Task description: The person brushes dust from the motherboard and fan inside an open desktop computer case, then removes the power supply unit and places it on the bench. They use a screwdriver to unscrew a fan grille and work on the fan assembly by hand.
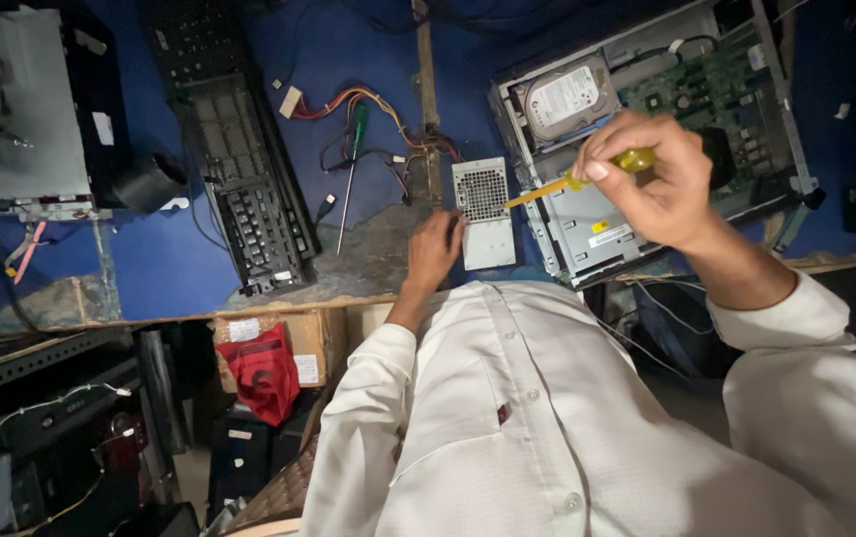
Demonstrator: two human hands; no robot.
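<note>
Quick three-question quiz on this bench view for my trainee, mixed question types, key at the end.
1. True or false: the right hand holds the yellow-handled screwdriver.
2. Which thing does the left hand rest against?
A. the black keyboard
B. the silver power supply
C. the hard drive
3. Fill in: a second screwdriver lying on the blue bench has a ____ handle.

Key: 1 true; 2 B; 3 green.
</note>
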